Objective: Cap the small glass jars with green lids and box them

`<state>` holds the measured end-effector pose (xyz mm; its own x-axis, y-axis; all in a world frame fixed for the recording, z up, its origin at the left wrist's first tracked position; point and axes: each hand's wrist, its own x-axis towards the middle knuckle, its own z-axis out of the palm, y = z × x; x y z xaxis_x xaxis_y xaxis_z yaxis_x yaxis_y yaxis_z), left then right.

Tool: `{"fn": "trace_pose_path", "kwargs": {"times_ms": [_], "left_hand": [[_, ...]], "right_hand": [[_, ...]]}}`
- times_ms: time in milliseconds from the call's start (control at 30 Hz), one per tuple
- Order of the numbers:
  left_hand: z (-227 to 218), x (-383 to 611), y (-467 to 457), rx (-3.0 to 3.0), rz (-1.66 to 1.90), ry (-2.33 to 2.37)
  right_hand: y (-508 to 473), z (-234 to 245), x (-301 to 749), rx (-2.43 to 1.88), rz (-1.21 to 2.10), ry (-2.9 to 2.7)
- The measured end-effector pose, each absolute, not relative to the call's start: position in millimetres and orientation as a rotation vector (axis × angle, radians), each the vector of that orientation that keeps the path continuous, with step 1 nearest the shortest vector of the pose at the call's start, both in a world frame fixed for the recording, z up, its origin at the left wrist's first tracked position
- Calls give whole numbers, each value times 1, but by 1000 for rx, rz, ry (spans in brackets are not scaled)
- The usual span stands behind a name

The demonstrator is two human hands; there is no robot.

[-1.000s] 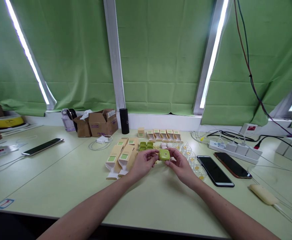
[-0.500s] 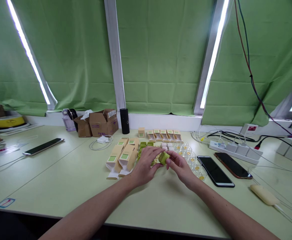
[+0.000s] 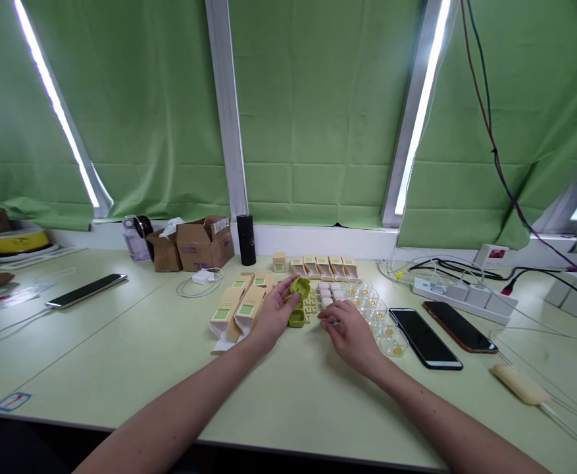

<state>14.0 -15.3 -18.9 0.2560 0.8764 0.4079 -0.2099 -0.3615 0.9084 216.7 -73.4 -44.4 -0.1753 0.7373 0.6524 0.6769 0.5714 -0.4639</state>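
Observation:
My left hand (image 3: 274,313) grips a small green case (image 3: 300,288), its hollow inside turned toward me. Below it stand more green cases (image 3: 297,319) in a column. To the right, my right hand (image 3: 351,334) is apart from the case, thumb and fingers curled close together. Whatever may be between its fingertips is too small to make out. Small yellowish pieces (image 3: 310,303) lie between the hands. Beyond the right hand are several white rounded blocks (image 3: 326,295), and beside it clear containers with yellow centres (image 3: 389,332).
Tan cartons with green labels (image 3: 247,308) lie left of my left hand; open ones (image 3: 322,266) line the back. Two phones (image 3: 426,337) (image 3: 460,326), a power strip (image 3: 464,299) and cables are at right. Cardboard boxes (image 3: 204,243) and a black cylinder (image 3: 246,239) stand behind.
The green case, between both hands before, is now in my left hand alone, moved left and up, its hollow showing. My right hand has let go of it and turned palm down.

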Motion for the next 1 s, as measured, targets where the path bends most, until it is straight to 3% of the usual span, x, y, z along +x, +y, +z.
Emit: {"fn": "trace_pose_path", "kwargs": {"times_ms": [167,367,800,1000], "left_hand": [[-24,13,-8,1313,1364,625],[-25,14,-12,1331,1336,615],[-22,14,-18,1403,1311,610],[-20,16,-22,1376,1298,583]], "right_hand": [[-66,-44,205,-1335,-253,-2124],[-50,-43,185,-1492,-380,-2266],[-48,-33,185,-1536,-367,-2240],[-71,-22,199,-1405,-33,-2030]]}}
